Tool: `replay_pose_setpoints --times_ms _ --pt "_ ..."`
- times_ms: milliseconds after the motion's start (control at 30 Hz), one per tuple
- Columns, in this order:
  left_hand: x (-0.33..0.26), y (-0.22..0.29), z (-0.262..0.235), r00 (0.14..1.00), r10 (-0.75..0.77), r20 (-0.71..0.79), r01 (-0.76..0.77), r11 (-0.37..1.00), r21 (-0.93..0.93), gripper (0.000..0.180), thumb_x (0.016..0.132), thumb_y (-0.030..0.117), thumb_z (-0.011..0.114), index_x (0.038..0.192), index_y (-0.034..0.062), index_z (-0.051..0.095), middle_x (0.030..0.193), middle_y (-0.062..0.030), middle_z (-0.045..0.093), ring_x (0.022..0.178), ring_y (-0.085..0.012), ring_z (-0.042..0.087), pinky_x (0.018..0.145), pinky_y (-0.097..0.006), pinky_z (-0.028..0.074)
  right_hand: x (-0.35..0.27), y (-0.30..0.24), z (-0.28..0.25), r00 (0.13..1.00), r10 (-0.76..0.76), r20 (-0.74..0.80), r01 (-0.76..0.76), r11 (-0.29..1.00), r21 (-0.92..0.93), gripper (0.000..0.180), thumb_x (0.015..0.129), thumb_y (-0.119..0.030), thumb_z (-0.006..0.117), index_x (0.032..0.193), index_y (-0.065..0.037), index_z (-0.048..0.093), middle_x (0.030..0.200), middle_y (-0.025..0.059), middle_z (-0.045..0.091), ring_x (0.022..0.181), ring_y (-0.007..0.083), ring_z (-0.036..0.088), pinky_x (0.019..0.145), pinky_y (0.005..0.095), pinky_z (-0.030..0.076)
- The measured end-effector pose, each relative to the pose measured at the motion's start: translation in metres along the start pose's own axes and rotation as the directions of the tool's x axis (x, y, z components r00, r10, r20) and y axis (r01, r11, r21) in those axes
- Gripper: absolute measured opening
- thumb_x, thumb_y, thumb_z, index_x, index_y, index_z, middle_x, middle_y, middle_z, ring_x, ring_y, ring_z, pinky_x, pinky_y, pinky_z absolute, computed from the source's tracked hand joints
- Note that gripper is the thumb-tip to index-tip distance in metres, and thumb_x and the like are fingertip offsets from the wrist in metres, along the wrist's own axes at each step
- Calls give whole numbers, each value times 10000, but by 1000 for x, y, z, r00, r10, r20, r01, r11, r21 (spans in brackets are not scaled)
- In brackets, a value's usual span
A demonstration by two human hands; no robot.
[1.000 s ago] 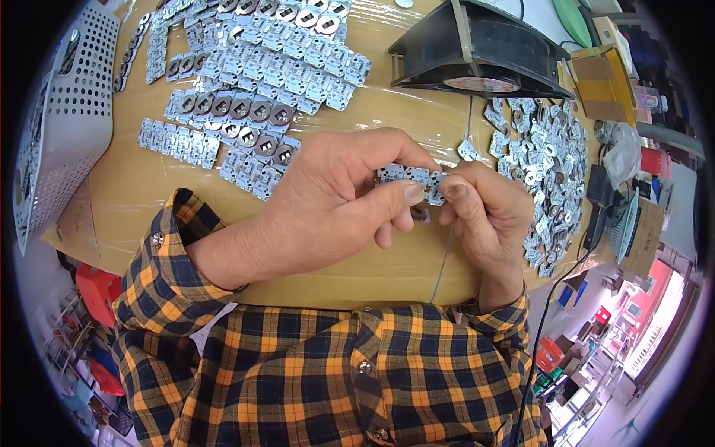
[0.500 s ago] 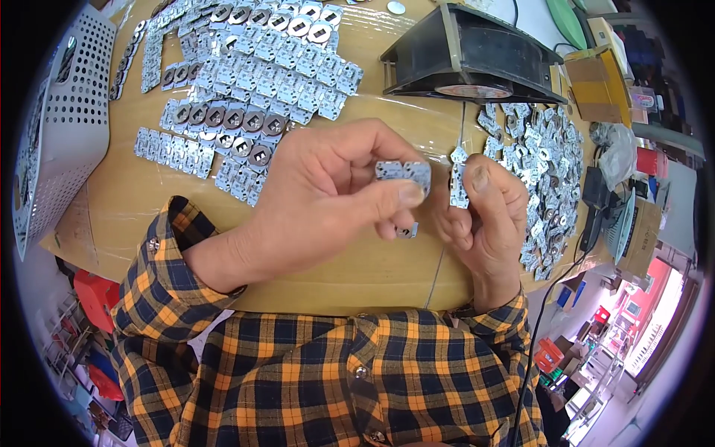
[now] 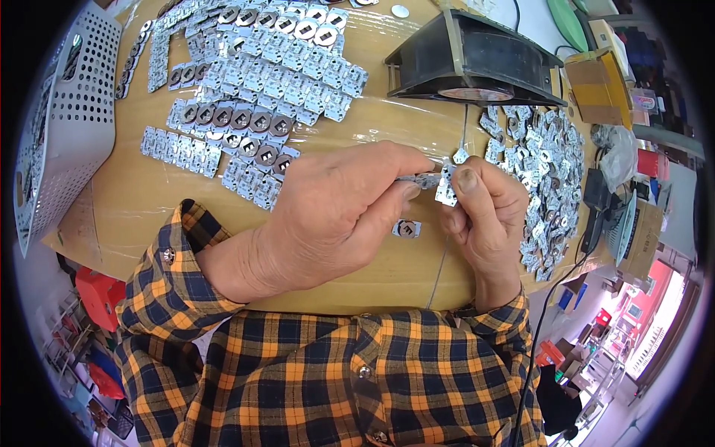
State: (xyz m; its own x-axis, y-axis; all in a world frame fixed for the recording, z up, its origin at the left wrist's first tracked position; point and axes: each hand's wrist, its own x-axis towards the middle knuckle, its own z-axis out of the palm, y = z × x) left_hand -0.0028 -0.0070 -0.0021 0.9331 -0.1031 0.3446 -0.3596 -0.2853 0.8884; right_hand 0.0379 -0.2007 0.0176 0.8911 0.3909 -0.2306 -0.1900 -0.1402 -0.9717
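Observation:
Between the thumb and fingers of my left hand [image 3: 335, 208] are small flat metal plates [image 3: 424, 181], seen nearly edge-on. My right hand [image 3: 488, 197] pinches another small metal plate [image 3: 447, 185], held upright under its thumb. The two hands are close, and the plates meet or nearly meet. A single plate with a dark round part [image 3: 407, 229] lies on the table below my left fingertips. Just behind my right hand a loose metal piece [image 3: 461, 155] shows. My left fingers partly hide what they hold.
Rows of similar plates [image 3: 275, 74] cover the table's far left. A loose heap of metal parts [image 3: 544, 179] lies to the right. A black fan [image 3: 477, 59] stands at the back, a white perforated basket [image 3: 82, 104] on the left, a cardboard box [image 3: 599, 86] at far right.
My left hand has turned, tilting its plates edge-on and bringing them to the right-hand plate. The right-hand plate has shifted slightly left and up. More of the lone table plate now shows.

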Motion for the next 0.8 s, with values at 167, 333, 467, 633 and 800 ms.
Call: replay_pose_setpoints --times_ms 167,333,467,633,800 --pt "2 -2 2 994 78 -74 -74 996 45 233 799 -41 690 1028 -4 668 837 -85 692 654 -143 679 538 -233 495 0 -1 1 999 37 4 -37 999 21 327 992 -204 529 713 -35 516 521 -19 445 398 27 332 392 200 272" --pt "1 1 2 992 88 -91 -80 993 87 236 784 -39 705 1015 -5 669 831 -84 690 649 -144 673 531 -236 490 1 3 -1 998 67 15 -68 991 115 317 988 -193 546 719 -29 589 533 -39 494 431 2 375 402 182 265" --pt "-1 2 0 996 1 -90 2 999 39 220 801 -37 699 1018 -18 663 839 -89 692 671 -133 682 536 -220 505 2 4 -1 997 71 12 -72 988 140 301 986 -187 547 733 -30 594 536 -33 495 431 7 383 402 182 270" --pt "0 -3 4 995 11 -102 -10 1000 8 211 806 -34 696 1013 -29 655 837 -95 691 670 -134 682 534 -221 509 0 3 -3 998 60 -3 -59 985 165 288 986 -180 546 743 -33 595 535 -33 494 432 9 388 403 180 276" --pt "2 -3 1 988 143 -51 -138 987 86 212 786 -49 684 994 -18 656 824 -114 678 598 -181 653 497 -258 476 2 0 3 998 32 -50 -32 999 9 340 977 -184 547 669 -40 524 536 -31 437 385 44 326 392 212 281"
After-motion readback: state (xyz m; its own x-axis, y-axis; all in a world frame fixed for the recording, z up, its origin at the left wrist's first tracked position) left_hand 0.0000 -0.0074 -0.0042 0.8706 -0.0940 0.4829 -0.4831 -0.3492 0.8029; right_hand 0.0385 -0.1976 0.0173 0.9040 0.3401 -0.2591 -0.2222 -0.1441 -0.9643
